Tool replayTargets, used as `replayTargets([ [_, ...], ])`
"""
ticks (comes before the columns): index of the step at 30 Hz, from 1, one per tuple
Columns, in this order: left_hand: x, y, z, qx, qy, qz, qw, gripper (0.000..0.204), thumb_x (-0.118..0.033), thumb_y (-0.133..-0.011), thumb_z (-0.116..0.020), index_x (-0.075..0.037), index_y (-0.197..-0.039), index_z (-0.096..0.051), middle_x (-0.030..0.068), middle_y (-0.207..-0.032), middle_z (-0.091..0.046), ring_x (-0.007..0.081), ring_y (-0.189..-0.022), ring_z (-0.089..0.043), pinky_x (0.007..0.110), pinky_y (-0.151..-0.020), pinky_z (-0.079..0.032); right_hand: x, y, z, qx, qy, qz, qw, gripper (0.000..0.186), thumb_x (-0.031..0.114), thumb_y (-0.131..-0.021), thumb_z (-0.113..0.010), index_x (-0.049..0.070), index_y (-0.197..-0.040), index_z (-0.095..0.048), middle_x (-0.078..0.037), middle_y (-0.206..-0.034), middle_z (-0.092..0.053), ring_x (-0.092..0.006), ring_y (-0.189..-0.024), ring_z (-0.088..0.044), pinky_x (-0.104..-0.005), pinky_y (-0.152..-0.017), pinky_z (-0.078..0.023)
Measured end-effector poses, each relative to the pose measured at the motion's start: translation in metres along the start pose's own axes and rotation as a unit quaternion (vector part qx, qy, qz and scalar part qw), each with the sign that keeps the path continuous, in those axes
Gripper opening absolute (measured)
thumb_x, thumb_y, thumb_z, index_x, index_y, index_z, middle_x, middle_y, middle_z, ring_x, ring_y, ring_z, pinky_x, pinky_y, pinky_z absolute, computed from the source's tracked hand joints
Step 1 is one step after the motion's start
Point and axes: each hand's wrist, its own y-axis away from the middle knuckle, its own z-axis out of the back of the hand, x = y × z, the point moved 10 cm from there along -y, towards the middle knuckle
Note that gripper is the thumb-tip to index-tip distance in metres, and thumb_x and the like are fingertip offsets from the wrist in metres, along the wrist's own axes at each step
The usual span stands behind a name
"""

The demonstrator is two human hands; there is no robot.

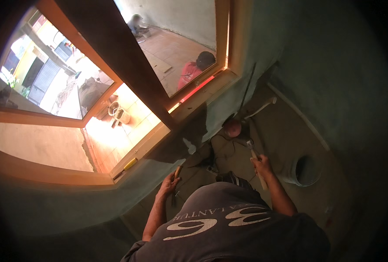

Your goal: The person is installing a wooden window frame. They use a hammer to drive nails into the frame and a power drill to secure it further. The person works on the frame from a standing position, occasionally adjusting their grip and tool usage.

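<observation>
My left hand (pixel 169 183) grips a short tool with a yellowish wooden handle (pixel 178 170), held against the lower grey wall (pixel 133 192) under the window. My right hand (pixel 262 167) is closed on the wooden handle of a hammer (pixel 251 146), its metal head pointing up and away over the floor. Both forearms come up from my dark grey shirt at the bottom of the view. The tip of the left tool is hidden in shadow.
A wooden-framed window (pixel 128 83) fills the upper left, with a yellow tool (pixel 130 163) on its sill. Outside, two people (pixel 194 70) crouch on a tiled terrace by white buckets (pixel 119 112). A grey bucket (pixel 303 171), a white pipe (pixel 264 106) and a reddish round object (pixel 232 128) lie on the floor.
</observation>
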Motion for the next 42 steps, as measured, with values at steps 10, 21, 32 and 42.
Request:
replayTargets([
  [10,-0.197,-0.004,0.042,-0.137,-0.047,-0.1,0.984,0.045,-0.026,-0.099,-0.066,-0.012,-0.142,-0.059,0.0184,-0.131,-0.067,0.035,-0.124,-0.063,0.043,-0.102,-0.05,0.245,-0.062,-0.085,0.186,-0.139,0.174,0.957,0.024,0.024,-0.099,-0.065,0.003,-0.111,-0.062,-0.001,-0.074,-0.056,-0.0093,-0.054,-0.054,-0.0293,-0.048,-0.046],
  [21,-0.362,-0.047,0.075,-0.374,-0.073,-0.07,0.922,0.045,-0.025,-0.101,-0.063,-0.01,-0.143,-0.057,0.0204,-0.123,-0.068,0.0352,-0.115,-0.067,0.044,-0.095,-0.051,0.378,-0.17,-0.135,0.354,-0.178,0.205,0.895,0.027,0.018,-0.101,-0.064,-0.002,-0.118,-0.056,-0.004,-0.077,-0.057,-0.0103,-0.055,-0.058,-0.029,-0.043,-0.048],
  [32,-0.399,-0.056,0.063,-0.389,-0.054,-0.027,0.919,0.047,-0.02,-0.1,-0.065,-0.008,-0.145,-0.056,0.0225,-0.12,-0.067,0.0327,-0.109,-0.068,0.042,-0.096,-0.052,0.418,-0.238,-0.135,0.244,-0.121,0.365,0.89,0.027,0.014,-0.098,-0.068,-0.003,-0.117,-0.059,-0.004,-0.079,-0.061,-0.008,-0.055,-0.055,-0.0259,-0.047,-0.044],
  [42,-0.393,-0.057,0.069,-0.391,-0.045,-0.014,0.919,0.049,-0.018,-0.099,-0.066,-0.006,-0.145,-0.056,0.0199,-0.111,-0.067,0.0293,-0.099,-0.066,0.04,-0.09,-0.052,0.425,-0.247,-0.139,0.263,-0.133,0.322,0.9,0.027,0.019,-0.097,-0.068,-0.001,-0.114,-0.062,-0.004,-0.072,-0.06,-0.0126,-0.056,-0.058,-0.0316,-0.052,-0.046],
])
